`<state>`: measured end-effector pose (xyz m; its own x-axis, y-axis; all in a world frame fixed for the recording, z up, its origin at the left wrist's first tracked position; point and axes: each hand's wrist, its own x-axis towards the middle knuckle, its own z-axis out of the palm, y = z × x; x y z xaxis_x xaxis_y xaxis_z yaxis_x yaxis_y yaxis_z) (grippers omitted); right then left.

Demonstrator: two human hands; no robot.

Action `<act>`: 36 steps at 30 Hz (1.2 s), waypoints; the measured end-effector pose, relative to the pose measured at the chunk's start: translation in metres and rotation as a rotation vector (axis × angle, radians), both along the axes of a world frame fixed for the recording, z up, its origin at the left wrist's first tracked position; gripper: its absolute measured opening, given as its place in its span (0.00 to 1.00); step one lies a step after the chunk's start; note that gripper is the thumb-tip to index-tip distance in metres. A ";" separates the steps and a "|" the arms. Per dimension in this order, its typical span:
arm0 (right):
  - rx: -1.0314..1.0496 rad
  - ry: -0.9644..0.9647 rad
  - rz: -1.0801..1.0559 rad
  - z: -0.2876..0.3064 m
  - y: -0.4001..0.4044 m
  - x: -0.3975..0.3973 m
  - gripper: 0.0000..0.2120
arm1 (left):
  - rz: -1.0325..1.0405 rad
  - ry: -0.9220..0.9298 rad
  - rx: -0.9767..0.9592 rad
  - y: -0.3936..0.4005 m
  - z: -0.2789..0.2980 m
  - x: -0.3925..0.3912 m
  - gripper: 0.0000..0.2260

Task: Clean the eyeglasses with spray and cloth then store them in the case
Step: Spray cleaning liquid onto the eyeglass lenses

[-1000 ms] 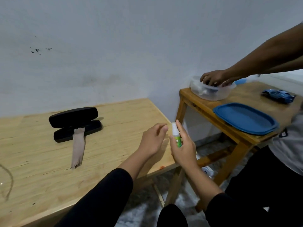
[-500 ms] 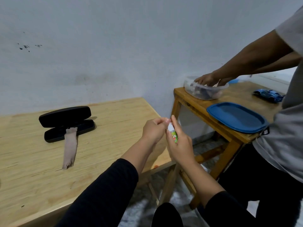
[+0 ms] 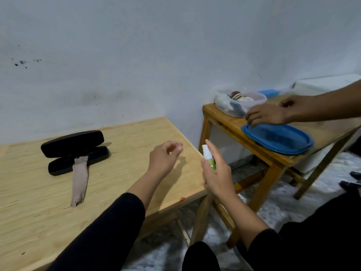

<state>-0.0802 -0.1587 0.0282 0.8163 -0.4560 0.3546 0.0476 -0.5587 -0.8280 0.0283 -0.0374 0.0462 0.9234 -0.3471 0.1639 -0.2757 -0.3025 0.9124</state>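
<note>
My right hand [image 3: 216,178] holds a small spray bottle [image 3: 210,160] upright off the table's right edge; its white nozzle sticks out above my fingers and the label is green. My left hand [image 3: 165,160] hovers over the wooden table [image 3: 127,145], a short gap left of the bottle, thumb and fingertips pinched together; whether something small sits between them is unclear. A black eyeglass case [image 3: 73,149] lies open at the back left of the table. A beige cloth [image 3: 79,182] hangs out of its lower half onto the wood. The eyeglasses are out of view.
A second wooden table [image 3: 224,122] stands to the right, carrying a blue lid [image 3: 281,139] and a clear container [image 3: 238,103] with small items. Another person's hand [image 3: 265,115] reaches over the lid's near edge. A gap of floor separates the tables.
My left hand has pulled away from the bottle's top and moved left. The right hand keeps the bottle. The other person's hands left the container and moved to the blue lid.
</note>
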 end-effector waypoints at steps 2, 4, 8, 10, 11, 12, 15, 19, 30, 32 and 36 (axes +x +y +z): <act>0.068 0.002 0.006 0.002 -0.001 0.000 0.22 | -0.031 -0.022 0.073 -0.005 -0.009 -0.011 0.06; 0.133 -0.010 0.017 0.004 -0.003 -0.001 0.22 | -0.016 0.028 0.090 -0.011 -0.017 -0.020 0.03; 0.220 -0.024 0.025 0.008 -0.005 -0.002 0.20 | 0.019 0.042 0.142 -0.018 -0.035 -0.026 0.07; 0.216 -0.019 0.013 0.007 -0.006 -0.002 0.18 | 0.017 -0.049 0.210 -0.017 -0.042 -0.024 0.10; 0.218 -0.017 0.014 0.007 -0.005 -0.001 0.18 | 0.015 -0.070 0.211 -0.016 -0.044 -0.023 0.09; 0.222 -0.014 0.016 0.006 -0.006 -0.001 0.18 | 0.011 -0.078 0.208 -0.016 -0.045 -0.023 0.09; 0.238 -0.014 0.024 0.003 -0.006 0.001 0.16 | -0.004 -0.089 0.226 -0.017 -0.047 -0.022 0.08; 0.252 -0.014 0.032 -0.002 -0.005 0.004 0.13 | -0.016 -0.112 0.250 -0.017 -0.048 -0.020 0.10; 0.024 0.039 0.023 0.006 0.007 0.013 0.12 | -0.005 -0.316 0.471 0.003 -0.037 -0.019 0.19; -0.018 0.043 0.020 0.011 0.010 0.014 0.12 | 0.007 -0.394 0.540 0.013 -0.031 -0.014 0.18; -0.075 0.045 0.032 0.026 0.023 0.012 0.14 | 0.026 -0.522 0.651 0.031 -0.016 -0.001 0.29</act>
